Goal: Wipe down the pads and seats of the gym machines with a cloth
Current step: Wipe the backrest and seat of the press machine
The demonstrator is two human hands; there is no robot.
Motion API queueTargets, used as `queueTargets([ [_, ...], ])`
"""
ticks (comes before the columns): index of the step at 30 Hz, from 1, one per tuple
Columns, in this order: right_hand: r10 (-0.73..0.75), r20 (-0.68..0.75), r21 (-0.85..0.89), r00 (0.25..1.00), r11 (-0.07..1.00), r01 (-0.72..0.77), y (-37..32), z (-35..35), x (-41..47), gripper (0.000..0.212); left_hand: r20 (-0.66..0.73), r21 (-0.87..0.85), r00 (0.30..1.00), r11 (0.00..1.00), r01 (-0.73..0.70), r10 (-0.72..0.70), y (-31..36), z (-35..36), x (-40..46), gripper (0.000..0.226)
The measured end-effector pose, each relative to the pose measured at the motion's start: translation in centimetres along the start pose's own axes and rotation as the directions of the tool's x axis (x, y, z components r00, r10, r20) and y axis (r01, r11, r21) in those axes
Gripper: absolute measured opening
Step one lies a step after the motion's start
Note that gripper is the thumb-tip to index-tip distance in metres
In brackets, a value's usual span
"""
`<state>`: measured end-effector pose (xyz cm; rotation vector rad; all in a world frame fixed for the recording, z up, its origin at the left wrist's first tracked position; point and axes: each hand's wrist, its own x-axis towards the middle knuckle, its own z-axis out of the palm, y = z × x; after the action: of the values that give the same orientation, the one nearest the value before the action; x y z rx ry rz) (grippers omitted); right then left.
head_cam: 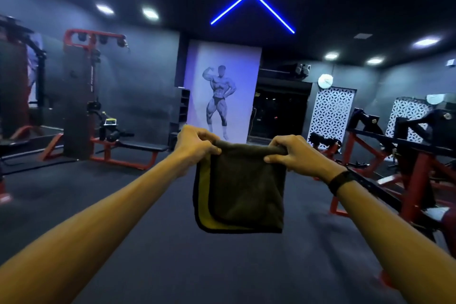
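The red-framed cable machine with its long black padded bench [145,147] stands well off to the left, unwiped. Out front, a folded olive-and-yellow microfibre cloth [244,192] hangs in the air, left hand [195,147] and right hand [293,155] each pinching a top corner, probably squaring the fold for wiping.

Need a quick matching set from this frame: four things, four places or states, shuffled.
Things:
1. cloth
2. bench
3. clock
4. wristband

Places or states:
A. on the right wrist
B. on the far wall, right of the poster
C. hanging folded from both hands
D. on the floor at left, red frame

Pairs: 1-C, 2-D, 3-B, 4-A
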<state>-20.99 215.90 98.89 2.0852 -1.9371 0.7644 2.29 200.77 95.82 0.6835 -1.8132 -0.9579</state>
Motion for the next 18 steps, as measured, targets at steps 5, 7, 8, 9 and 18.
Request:
queueTargets([
  [5,-0.009,-0.092,-0.008,0.996,1.0,0.009,6.3,0.7,9.3,0.024,-0.003,0.036,0.994,0.993,-0.112,0.112,-1.2,1.1,10.8,0.023],
  [7,-0.008,-0.123,0.026,0.992,1.0,0.011,8.6,1.9,12.9,0.023,-0.03,0.034,0.99,0.99,-0.14,0.141,-3.1,1.8,14.1,0.023],
  [8,0.001,-0.122,0.034,0.993,0.999,0.004,9.9,2.8,14.6,0.022,-0.034,0.04,0.99,0.99,-0.134,0.135,-4.3,2.1,15.7,0.023],
  [9,0.009,-0.117,0.041,0.993,0.999,-0.004,11.1,3.9,16.3,0.021,-0.036,0.044,0.991,0.991,-0.125,0.126,-5.6,2.4,17.2,0.023],
  [18,0.083,-0.066,0.207,0.994,0.976,-0.068,24.8,14.4,28.9,0.018,0.004,0.032,0.998,0.997,-0.065,0.064,-18.6,7.8,33.0,0.017],
])
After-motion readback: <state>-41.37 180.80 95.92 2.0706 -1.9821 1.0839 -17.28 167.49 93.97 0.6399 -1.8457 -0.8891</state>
